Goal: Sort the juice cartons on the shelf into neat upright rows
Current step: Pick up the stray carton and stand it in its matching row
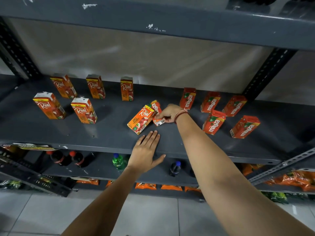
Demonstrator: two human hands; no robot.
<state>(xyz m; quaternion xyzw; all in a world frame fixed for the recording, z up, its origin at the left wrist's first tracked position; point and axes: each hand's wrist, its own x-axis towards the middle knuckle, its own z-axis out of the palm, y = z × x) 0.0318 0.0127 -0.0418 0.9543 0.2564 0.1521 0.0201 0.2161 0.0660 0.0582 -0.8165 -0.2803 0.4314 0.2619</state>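
Note:
On the grey shelf point(105, 133), several orange Real apple cartons point(83, 110) stand upright at the left in two rows. Several red Maaza cartons point(214, 122) stand upright at the right. In the middle a Real carton point(140, 119) lies flat on its side. Beside it lies a flat Maaza carton point(156, 109), and my right hand point(169, 114) is closed around its near end. My left hand point(147, 152) rests flat on the shelf's front edge, fingers spread, holding nothing, just in front of the lying Real carton.
An upper shelf point(170, 23) hangs close overhead. Slotted uprights point(265, 74) frame the right side. Below are cola bottles point(59, 158), a green bottle point(117, 161), a dark bottle point(174, 168) and orange snack packets point(145, 186). Tiled floor lies beneath.

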